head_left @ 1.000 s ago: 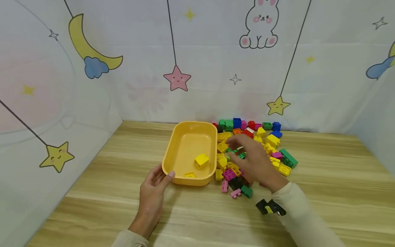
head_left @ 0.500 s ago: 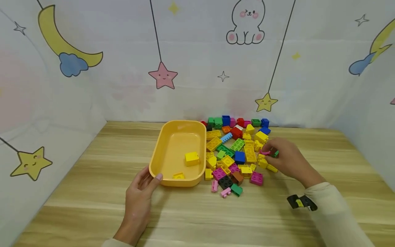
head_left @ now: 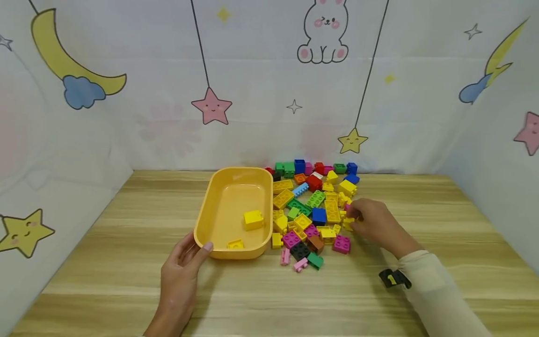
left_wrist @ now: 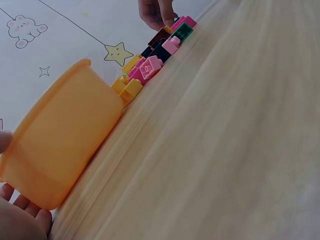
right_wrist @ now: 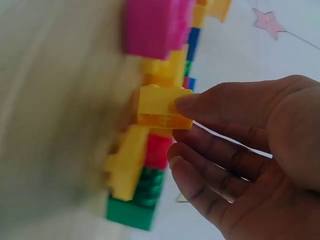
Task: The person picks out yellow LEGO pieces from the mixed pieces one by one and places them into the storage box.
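My left hand (head_left: 181,274) holds the near left corner of an orange-yellow plastic tray (head_left: 202,217), its thumb over the rim and its fingers against the outer wall. Inside the tray lie a larger yellow brick (head_left: 253,220) and a small yellow brick (head_left: 235,244). At the right edge of a pile of toy bricks, my right hand (head_left: 375,222) pinches a yellow building brick (right_wrist: 162,107) between thumb and fingers, as the right wrist view shows. Close by are a magenta brick (right_wrist: 150,27), another yellow brick (right_wrist: 127,165) and a green brick (right_wrist: 132,210).
Several bricks spread right of the tray, among them a blue brick (head_left: 318,216), a black brick (head_left: 300,251) and a lime brick (head_left: 316,199). They stand on a wood-grain table (head_left: 269,299). A printed cloth wall (head_left: 252,140) rises behind it.
My right hand has moved from above the middle of the pile to its right edge and now pinches a yellow building brick. The head view has turned right. My left hand stays on the tray.
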{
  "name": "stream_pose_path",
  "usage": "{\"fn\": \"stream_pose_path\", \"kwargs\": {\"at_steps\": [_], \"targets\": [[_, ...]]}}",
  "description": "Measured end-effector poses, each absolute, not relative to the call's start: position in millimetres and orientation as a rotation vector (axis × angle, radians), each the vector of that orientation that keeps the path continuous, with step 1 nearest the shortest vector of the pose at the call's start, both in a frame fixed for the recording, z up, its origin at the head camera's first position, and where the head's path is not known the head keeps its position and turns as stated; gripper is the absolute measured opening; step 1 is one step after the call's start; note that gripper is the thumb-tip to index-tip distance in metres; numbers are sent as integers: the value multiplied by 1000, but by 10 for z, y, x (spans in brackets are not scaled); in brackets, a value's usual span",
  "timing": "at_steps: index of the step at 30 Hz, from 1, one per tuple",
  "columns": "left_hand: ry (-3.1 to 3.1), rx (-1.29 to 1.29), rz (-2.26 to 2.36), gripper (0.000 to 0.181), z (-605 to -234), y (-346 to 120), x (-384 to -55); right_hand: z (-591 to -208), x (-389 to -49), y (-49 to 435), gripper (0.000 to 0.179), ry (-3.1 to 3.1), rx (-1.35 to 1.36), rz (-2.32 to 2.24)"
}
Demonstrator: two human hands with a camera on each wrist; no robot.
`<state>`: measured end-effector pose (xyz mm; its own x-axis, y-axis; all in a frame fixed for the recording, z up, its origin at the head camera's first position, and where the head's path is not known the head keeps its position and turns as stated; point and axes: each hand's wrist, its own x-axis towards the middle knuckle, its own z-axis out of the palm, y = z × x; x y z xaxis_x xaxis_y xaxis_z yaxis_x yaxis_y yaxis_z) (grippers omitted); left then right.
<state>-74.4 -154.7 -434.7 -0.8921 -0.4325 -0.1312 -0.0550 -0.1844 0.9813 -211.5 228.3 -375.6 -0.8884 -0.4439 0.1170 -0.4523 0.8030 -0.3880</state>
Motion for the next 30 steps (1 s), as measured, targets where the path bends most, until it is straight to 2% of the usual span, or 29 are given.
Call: {"fn": "stream_pose_path", "kwargs": {"at_steps": [6, 14, 19, 30], "targets": [[-1835, 572, -2152, 67, -4332, -1558, -745, -3565, -1972, 2065, 13, -2773, 847, 778], [-1795, 557, -2173, 66, -4341, -1550, -746, -3283, -1876, 1351, 14, -2586, 1119, 1006], [-1769, 529, -2191, 65, -4370, -1521, -749, -3354, -1908, 1092, 14, -2646, 1169, 1055], [-1812, 517, -2173, 66, -4365, -1555, -746, -3583, -1937, 916, 24, -2604, 1077, 1184]]}}
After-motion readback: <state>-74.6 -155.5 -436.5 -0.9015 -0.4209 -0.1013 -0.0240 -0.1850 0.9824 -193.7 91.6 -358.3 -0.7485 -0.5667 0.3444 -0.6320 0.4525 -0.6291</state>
